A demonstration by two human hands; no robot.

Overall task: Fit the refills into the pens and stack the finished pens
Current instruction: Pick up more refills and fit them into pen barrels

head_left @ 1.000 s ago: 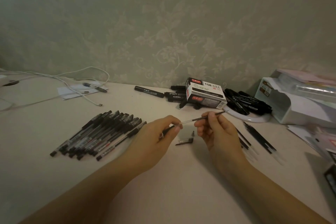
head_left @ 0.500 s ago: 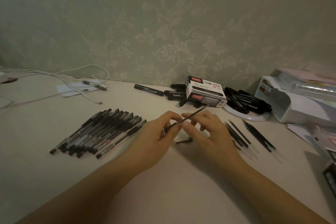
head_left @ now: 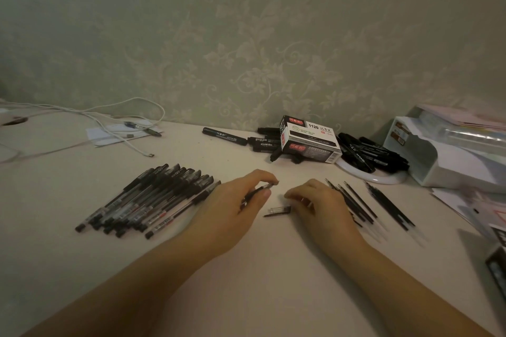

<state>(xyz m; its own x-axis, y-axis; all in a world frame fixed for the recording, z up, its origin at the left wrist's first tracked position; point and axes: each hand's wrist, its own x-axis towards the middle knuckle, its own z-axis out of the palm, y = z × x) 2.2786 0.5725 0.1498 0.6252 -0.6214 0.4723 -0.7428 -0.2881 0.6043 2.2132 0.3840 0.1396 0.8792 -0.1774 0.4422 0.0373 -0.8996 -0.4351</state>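
My left hand grips a pen barrel between thumb and fingers, low over the table. My right hand hovers just right of it with fingers loosely curled over a small clear pen cap lying on the table; whether the fingers touch the cap I cannot tell. A row of several finished black pens lies to the left. Several loose black refills lie to the right of my right hand.
A black-and-white box marked 1120 stands at the back among black markers, some on a white dish. White cables lie back left. A white organiser and papers sit at the right.
The refill has gone into the barrel held by my left hand. My right hand has let go of it and dropped to the table beside the cap. Both hands are lower.
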